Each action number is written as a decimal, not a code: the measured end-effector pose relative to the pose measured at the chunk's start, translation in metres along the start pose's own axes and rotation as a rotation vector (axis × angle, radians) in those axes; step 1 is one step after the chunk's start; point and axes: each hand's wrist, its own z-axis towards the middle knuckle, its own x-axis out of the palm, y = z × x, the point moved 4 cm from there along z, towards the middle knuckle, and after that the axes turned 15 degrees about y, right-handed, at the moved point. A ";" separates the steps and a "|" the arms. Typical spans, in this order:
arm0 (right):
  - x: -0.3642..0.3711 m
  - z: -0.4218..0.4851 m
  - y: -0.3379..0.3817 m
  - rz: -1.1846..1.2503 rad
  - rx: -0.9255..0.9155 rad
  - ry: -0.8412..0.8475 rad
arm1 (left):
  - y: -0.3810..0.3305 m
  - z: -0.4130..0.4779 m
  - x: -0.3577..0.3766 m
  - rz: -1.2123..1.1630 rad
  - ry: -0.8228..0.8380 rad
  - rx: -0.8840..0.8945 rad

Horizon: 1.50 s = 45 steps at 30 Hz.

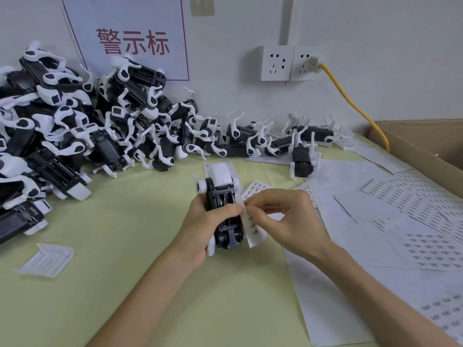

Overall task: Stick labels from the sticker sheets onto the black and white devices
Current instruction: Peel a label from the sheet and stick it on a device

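near edge, right: matte white sticker sheets (413, 204) overlapping flat on the bench (125, 271), printed with grids of small dark labels. bench is covered in a pale yellow-green cloth with soft creases.

left hand (200, 229) is wrapped round one device (223, 194), held belly-up above the cloth at mid-bench: fingers curled round its side, thumb across the black underside. body is black moulded plastic with a ribbed white shell at the far end and round black joints at the near end.

right hand (283, 219) pinches the top of a narrow sticker strip (253, 231) with thumb and forefinger. strip stands on edge, touching the device's right flank. can't tell if a label is lifted.

left: ribbed white plastic cover (46, 259), shallow tray shape, lying alone.

further back: big tangled device pile (75, 126), glossy black bodies and curved white legs. it thins to a row along the wall. one loose device (302, 162) sits on the sheets.

far right: corrugated cardboard box (426, 144). on the wall: two white sockets (290, 62), a yellow cable (355, 106), and a red-lettered sign (135, 41).
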 end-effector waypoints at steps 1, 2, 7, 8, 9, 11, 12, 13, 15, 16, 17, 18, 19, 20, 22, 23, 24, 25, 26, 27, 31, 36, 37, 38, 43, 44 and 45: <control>0.000 0.000 -0.001 0.014 0.012 0.024 | 0.000 0.000 -0.001 -0.009 -0.013 0.006; 0.000 0.001 -0.001 0.010 0.023 0.048 | 0.000 0.000 -0.003 -0.024 -0.028 0.012; 0.000 0.001 -0.001 -0.091 0.038 0.018 | -0.001 -0.001 0.000 -0.037 0.067 0.006; 0.000 0.000 -0.001 -0.090 0.038 0.007 | -0.001 -0.001 0.001 -0.032 0.083 0.005; 0.000 0.000 -0.002 -0.093 0.037 0.003 | -0.001 -0.001 0.001 -0.025 0.084 0.008; 0.001 -0.001 -0.001 -0.103 0.030 -0.003 | -0.001 0.000 0.001 -0.018 0.068 0.014; 0.001 -0.002 0.000 -0.109 0.026 -0.007 | 0.000 0.000 0.001 -0.018 0.060 0.016; 0.001 -0.002 0.000 -0.112 0.026 -0.011 | 0.000 0.001 0.000 -0.016 0.051 0.017; 0.001 -0.002 0.000 -0.110 0.037 -0.013 | 0.000 0.001 0.000 -0.008 0.037 0.019; 0.001 -0.002 0.000 -0.105 0.044 -0.012 | 0.000 0.000 0.000 -0.008 0.034 0.019; 0.000 -0.002 0.000 -0.099 0.048 -0.008 | 0.000 0.000 0.000 -0.011 0.033 0.020; 0.000 -0.003 0.000 -0.093 0.051 -0.003 | 0.000 0.000 0.000 -0.013 0.032 0.022; 0.001 -0.002 0.000 -0.087 0.052 0.001 | 0.000 0.000 0.000 -0.014 0.030 0.021; 0.001 -0.002 0.000 -0.078 0.056 0.006 | 0.000 0.000 0.000 -0.014 0.029 0.020; 0.000 -0.002 -0.001 -0.043 0.078 0.007 | 0.000 0.000 0.000 -0.007 0.031 0.026; 0.000 -0.001 -0.002 -0.025 0.095 0.003 | 0.000 0.000 0.001 0.003 0.031 0.029; -0.001 -0.001 -0.003 -0.016 0.111 -0.002 | -0.001 0.000 0.001 0.016 0.030 0.030; -0.001 0.000 -0.004 -0.014 0.121 -0.003 | -0.001 0.000 0.002 0.028 0.029 0.030; -0.001 0.001 -0.004 -0.016 0.126 -0.002 | -0.001 0.000 0.002 0.035 0.028 0.031; -0.001 0.001 -0.004 -0.018 0.126 -0.001 | 0.000 0.000 0.002 0.040 0.027 0.030; -0.001 0.004 -0.004 -0.002 0.136 -0.022 | -0.001 0.001 0.000 0.053 0.007 0.030; -0.013 0.005 -0.007 0.006 0.137 -0.161 | -0.001 0.000 -0.006 0.077 -0.060 -0.003; -0.015 0.005 -0.008 0.053 0.136 -0.174 | -0.001 0.000 -0.007 0.080 -0.092 -0.011; -0.017 0.004 -0.009 0.098 0.136 -0.178 | -0.002 0.000 -0.009 0.061 -0.126 -0.010; -0.015 0.006 -0.013 0.174 0.131 -0.126 | -0.010 -0.006 -0.032 -0.134 -0.426 0.079; -0.014 0.006 -0.012 0.178 0.127 -0.111 | -0.012 -0.007 -0.037 -0.202 -0.499 0.111; -0.014 0.006 -0.012 0.181 0.122 -0.098 | -0.013 -0.009 -0.043 -0.246 -0.562 0.140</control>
